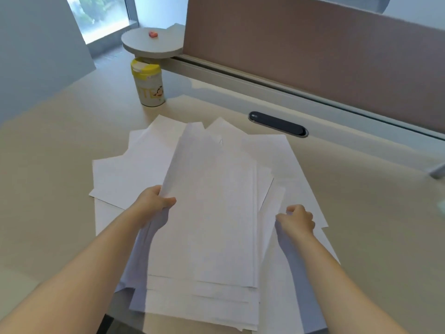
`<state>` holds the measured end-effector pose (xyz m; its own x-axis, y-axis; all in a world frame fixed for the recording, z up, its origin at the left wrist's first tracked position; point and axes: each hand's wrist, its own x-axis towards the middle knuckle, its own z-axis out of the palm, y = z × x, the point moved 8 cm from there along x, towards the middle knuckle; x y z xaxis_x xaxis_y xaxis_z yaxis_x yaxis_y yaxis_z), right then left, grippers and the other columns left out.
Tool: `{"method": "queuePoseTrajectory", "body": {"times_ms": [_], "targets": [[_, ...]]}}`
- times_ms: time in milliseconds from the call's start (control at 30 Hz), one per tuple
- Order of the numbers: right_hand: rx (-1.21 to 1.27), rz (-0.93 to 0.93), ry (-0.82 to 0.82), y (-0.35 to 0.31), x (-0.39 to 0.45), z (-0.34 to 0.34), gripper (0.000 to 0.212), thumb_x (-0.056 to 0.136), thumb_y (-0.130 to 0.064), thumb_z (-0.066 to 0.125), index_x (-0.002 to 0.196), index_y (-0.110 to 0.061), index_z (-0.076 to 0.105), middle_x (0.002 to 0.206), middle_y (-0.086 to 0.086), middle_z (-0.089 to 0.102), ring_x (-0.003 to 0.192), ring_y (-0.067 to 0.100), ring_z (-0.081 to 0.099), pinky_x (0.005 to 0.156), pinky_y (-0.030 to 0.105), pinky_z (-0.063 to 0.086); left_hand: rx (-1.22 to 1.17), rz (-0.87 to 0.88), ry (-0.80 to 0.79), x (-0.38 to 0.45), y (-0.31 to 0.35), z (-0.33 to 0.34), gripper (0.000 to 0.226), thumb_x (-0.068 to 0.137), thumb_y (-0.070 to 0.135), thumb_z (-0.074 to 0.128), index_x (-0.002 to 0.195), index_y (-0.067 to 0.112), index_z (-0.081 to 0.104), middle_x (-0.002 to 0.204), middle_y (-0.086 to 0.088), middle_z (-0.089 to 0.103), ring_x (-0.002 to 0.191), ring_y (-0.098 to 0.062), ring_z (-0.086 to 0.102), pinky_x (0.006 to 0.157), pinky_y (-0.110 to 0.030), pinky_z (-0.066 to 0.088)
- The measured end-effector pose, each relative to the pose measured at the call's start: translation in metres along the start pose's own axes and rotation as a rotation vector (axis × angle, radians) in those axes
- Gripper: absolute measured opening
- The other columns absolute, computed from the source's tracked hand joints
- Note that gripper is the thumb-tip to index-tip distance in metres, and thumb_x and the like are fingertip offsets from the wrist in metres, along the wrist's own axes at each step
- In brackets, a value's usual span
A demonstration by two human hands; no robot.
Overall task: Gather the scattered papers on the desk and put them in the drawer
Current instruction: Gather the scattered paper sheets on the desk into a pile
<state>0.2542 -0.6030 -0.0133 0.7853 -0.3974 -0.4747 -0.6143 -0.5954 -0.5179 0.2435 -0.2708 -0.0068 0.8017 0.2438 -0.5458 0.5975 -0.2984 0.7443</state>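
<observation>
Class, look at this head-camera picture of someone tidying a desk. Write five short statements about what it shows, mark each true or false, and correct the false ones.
1. The left hand has its grip on the loose white paper sheets. True.
2. The yellow-lidded white canister lies on its side. False: it stands upright on the beige desk.
3. The right hand rests on the dark oval cable slot. False: it is at the papers' right edge.
4. A small red object sits on the round grey shelf. True.
5. An open drawer is visible. False: none shows.
</observation>
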Motion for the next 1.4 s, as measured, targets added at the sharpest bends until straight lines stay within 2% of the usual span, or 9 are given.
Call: {"method": "queuePoseTrajectory", "body": {"times_ms": [267,467,567,633,767,867,1067,1233,1400], "targets": [[-0.159,0.013,0.036,0.027,0.015,-0.033,0.054,0.082,-0.018,0.053,0.133,-0.009,0.037,0.139,0.013,0.035,0.128,0.034,0.033,0.103,0.045,0.032,0.095,-0.111,0.007,-0.019,-0.019,0.039,0.038,0.08,0.0,0.061,0.117,-0.007,0.051,0.117,-0.025,0.061,0.095,-0.034,0.058,0.089,-0.042,0.047],[0.016,-0.031,-0.055,0.037,0.021,-0.037,0.052,0.085,-0.023,0.053,0.128,0.002,0.036,0.129,0.018,0.044,0.116,0.035,0.048,0.089,0.036,0.043,0.001,-0.16,0.029,-0.037,-0.02,0.075,0.039,0.08,-0.002,0.061,0.117,-0.01,0.052,0.117,-0.025,0.06,0.105,-0.036,0.058,0.097,-0.045,0.046],[0.056,-0.087,-0.215,0.033,0.011,-0.027,0.037,0.087,-0.029,0.051,0.113,-0.003,0.048,0.101,0.01,0.05,0.094,0.027,0.052,0.08,0.031,0.042,-0.161,-0.184,-0.047,-0.05,-0.017,0.102,0.032,0.083,-0.002,0.058,0.113,-0.01,0.052,0.096,-0.018,0.063,0.086,-0.03,0.06,0.081,-0.039,0.05],[0.084,-0.131,-0.266,0.031,0.008,-0.024,0.037,0.084,-0.019,0.057,0.114,0.002,0.053,0.106,0.012,0.058,0.101,0.03,0.057,0.083,0.033,0.045,-0.264,-0.183,-0.116,-0.061,-0.01,0.12,0.022,0.085,0.0,0.056,0.107,-0.001,0.053,0.086,-0.013,0.063,0.076,-0.024,0.061,0.069,-0.033,0.051],[0.284,-0.183,-0.302,0.032,0.007,-0.03,0.023,0.08,0.004,0.051,0.1,-0.002,0.061,0.113,0.022,0.064,0.099,0.033,0.061,0.092,0.043,0.048,-0.304,-0.144,-0.141,-0.073,0.002,0.137,0.029,0.079,0.0,0.061,0.108,-0.003,0.056,0.098,-0.016,0.063,0.088,-0.029,0.058,0.089,-0.038,0.048],[0.548,-0.179,-0.318,0.033,0.012,-0.042,0.033,0.081,0.012,0.05,0.112,0.003,0.058,0.112,0.018,0.061,0.096,0.03,0.058,0.094,0.044,0.045,-0.311,-0.069,-0.044,-0.077,0.016,0.13,0.009,0.081,-0.004,0.057,0.087,0.003,0.059,0.079,-0.011,0.059,0.07,-0.025,0.055,0.066,-0.03,0.046],[0.492,-0.215,-0.276,0.018,0.032,-0.055,0.004,0.081,0.002,0.056,0.084,0.002,0.053,0.08,0.007,0.051,0.071,0.017,0.049,0.065,0.014,0.046,-0.416,-0.017,0.175,-0.057,0.041,0.107,0.011,0.081,-0.006,0.056,0.08,0.005,0.056,0.069,-0.005,0.053,0.064,-0.021,0.05,0.056,-0.026,0.04],[0.465,-0.166,-0.336,0.01,0.056,-0.046,0.011,0.079,0.005,0.053,0.078,-0.001,0.062,0.085,0.013,0.063,0.084,0.029,0.06,0.077,0.037,0.048,-0.39,-0.001,0.176,-0.02,0.063,0.115,0.021,0.08,-0.005,0.057,0.097,0.006,0.054,0.069,-0.003,0.052,0.066,-0.021,0.051,0.06,-0.028,0.043],[0.294,-0.213,-0.15,0.003,0.096,-0.052,0.012,0.057,-0.015,0.057,0.06,-0.021,0.066,0.092,0.006,0.07,0.092,0.033,0.064,0.084,0.047,0.052,-0.309,-0.01,0.177,0.018,0.07,0.12,0.034,0.081,0.001,0.054,0.115,0.002,0.054,0.082,-0.01,0.058,0.083,-0.03,0.054,0.076,-0.034,0.045]]}}
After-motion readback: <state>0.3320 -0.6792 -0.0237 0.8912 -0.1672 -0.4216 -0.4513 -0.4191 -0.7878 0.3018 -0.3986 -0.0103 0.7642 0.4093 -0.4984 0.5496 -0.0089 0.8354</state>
